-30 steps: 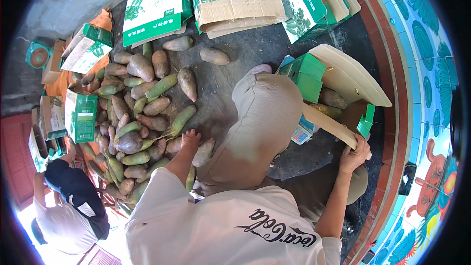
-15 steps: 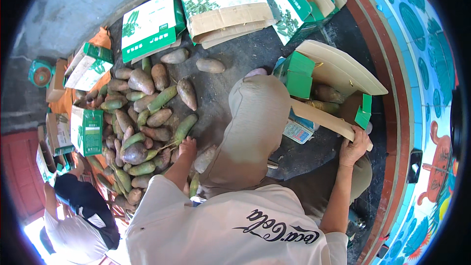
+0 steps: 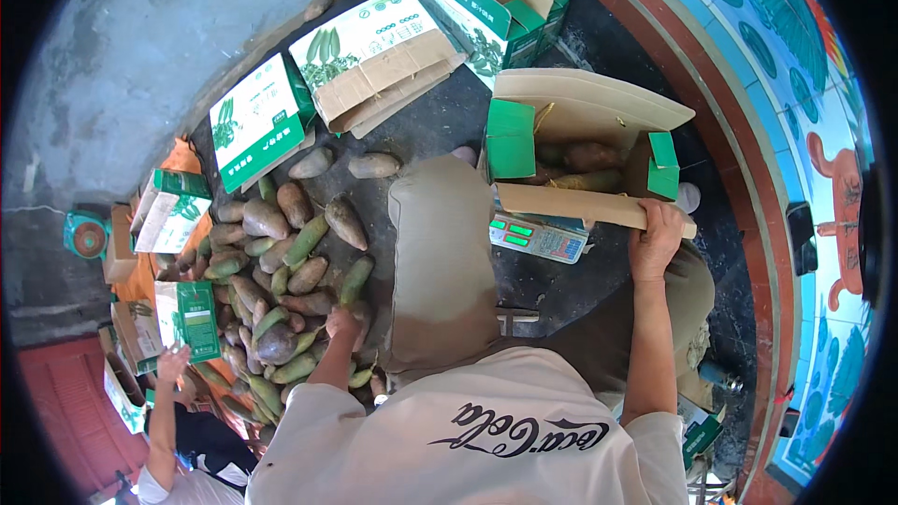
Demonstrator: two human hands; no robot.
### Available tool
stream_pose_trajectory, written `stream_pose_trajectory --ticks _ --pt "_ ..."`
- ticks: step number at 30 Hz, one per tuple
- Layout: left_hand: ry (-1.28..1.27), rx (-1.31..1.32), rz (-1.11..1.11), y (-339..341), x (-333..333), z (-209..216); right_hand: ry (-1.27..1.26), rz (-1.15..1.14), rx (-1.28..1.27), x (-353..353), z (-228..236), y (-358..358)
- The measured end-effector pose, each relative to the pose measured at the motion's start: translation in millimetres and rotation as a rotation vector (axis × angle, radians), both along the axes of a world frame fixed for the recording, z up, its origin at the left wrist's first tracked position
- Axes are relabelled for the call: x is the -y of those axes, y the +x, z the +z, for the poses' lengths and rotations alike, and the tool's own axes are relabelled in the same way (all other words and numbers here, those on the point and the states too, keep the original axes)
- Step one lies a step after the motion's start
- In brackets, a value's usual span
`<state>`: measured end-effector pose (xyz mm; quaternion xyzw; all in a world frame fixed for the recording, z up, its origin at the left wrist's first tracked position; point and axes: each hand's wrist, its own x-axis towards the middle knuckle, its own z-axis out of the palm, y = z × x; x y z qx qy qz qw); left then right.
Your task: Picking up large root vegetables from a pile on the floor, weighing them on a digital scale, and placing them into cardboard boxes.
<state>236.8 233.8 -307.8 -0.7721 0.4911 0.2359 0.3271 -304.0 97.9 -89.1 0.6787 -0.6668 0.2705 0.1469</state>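
My left hand is closed at the lower end of a green radish, at the right edge of a heap of green and purplish radishes. Its fingertips are partly hidden. On the right, my right hand grips the brown front flap of an open cardboard box near the flap's right end. Inside the box lie several radishes. The box stands over a digital scale with lit green displays; the scale's plate is mostly hidden.
Printed white-and-green cartons lie along the far wall, with an open carton beside them. Two loose radishes are near them. At lower left a co-worker's hand touches a green-and-white carton. My knee is between heap and scale.
The view has turned, so the box and scale appear further left and the displays now show. My left hand has closed at the green radish. The co-worker's arm has risen to a carton.
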Motion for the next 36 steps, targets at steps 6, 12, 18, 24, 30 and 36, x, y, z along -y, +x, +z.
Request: stream_pose_trajectory --ticks 6,12,18,24,30,36 --pt "-0.005 -0.143 0.229 9.0 -11.2 -0.1 0.046 0.058 -0.003 -0.7 3.3 1.4" --pt "0.073 -0.106 0.195 -15.2 -28.8 23.9 0.073 0.059 -0.04 -3.2 -10.0 -9.0" --pt "-0.058 0.259 0.016 41.7 -83.4 23.0 0.095 0.069 -0.075 0.7 -10.1 -9.8" --pt "-0.069 0.22 -0.023 53.6 -86.2 41.9 0.079 0.025 -0.092 -0.4 -15.5 -13.2" --pt "-0.367 0.232 -0.213 47.5 -45.6 68.0 0.087 0.006 -0.113 -0.7 -11.3 -12.5" --pt "-0.038 0.235 -0.317 75.5 -36.9 35.8 0.076 0.013 -0.076 -0.1 -10.9 -6.1"
